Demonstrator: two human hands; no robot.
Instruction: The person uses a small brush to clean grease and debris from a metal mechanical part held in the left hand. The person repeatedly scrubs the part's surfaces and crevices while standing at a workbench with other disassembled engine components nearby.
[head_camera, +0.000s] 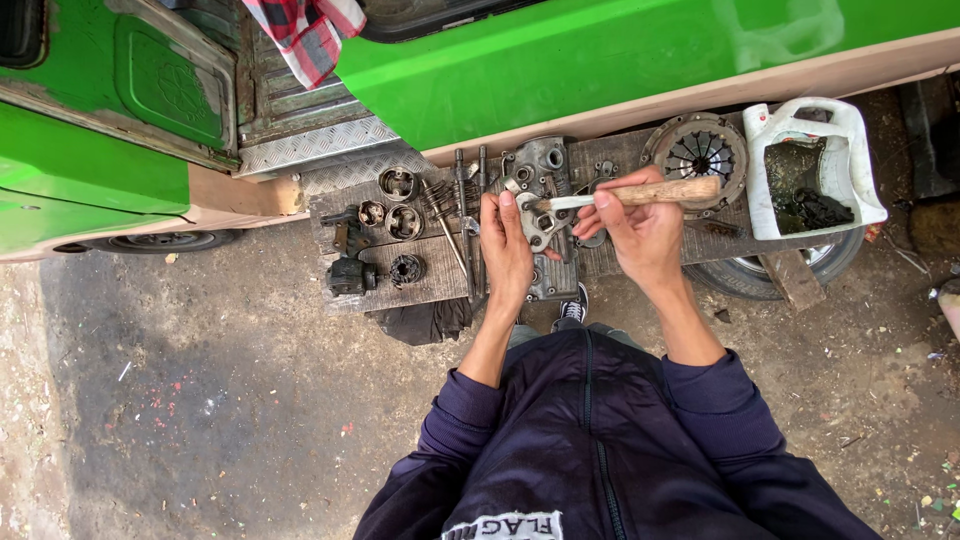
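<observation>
Our right hand grips the wooden-handled tool by its stiff handle; left hand pinches the heavy, greasy metal part.

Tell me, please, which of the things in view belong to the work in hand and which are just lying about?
In hand:
left hand on a small metal part
right hand gripping a wooden-handled tool
cylinder head beneath

Lying about:
pistons
clutch plate
cut white jug
checked cloth
</observation>
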